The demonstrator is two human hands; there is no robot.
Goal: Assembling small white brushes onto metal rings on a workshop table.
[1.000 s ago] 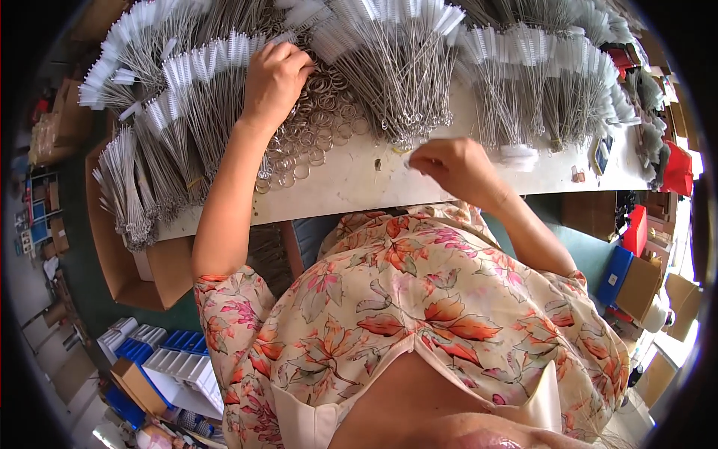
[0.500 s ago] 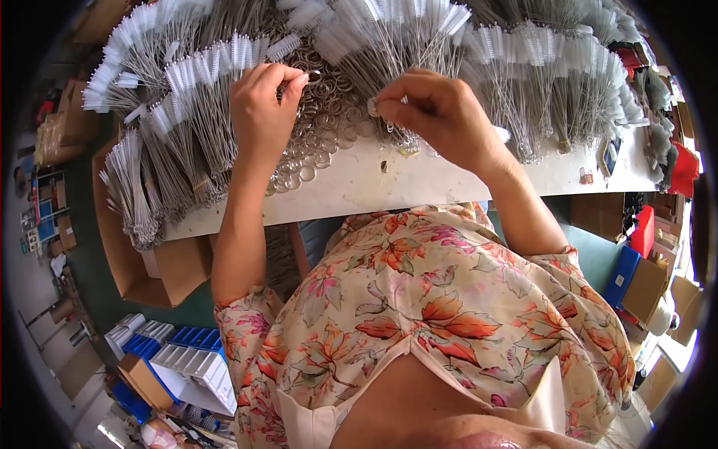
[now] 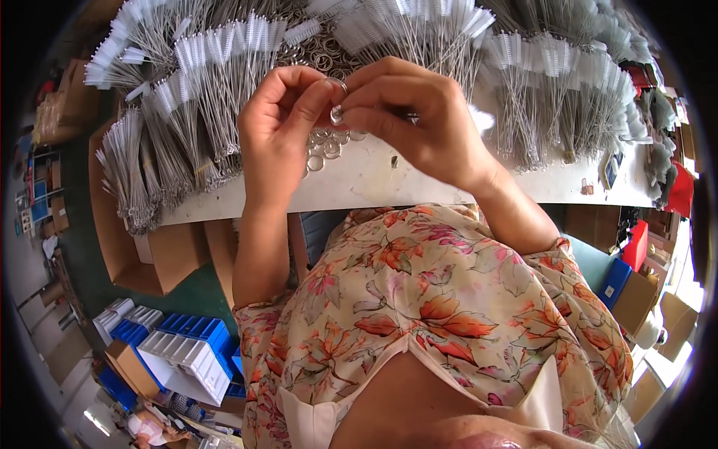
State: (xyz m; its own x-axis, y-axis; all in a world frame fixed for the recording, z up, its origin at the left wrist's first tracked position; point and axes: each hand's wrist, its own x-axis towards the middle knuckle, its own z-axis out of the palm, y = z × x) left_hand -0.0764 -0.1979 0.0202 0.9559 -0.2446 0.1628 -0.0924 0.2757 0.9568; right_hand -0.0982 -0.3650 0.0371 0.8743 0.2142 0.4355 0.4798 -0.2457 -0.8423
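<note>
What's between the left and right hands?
Head view: a metal ring pinched by the left hand, and a shiny piece, too small to identify, at the right hand. Loose rings show beyond on the tabletop.

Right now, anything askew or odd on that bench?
A white brush head lies askew beside an aligned brush bundle. A dark speck breaks up the pale tabletop; stain or scrap, can't tell. Metal rings lie loose, probably normal stock.
</note>
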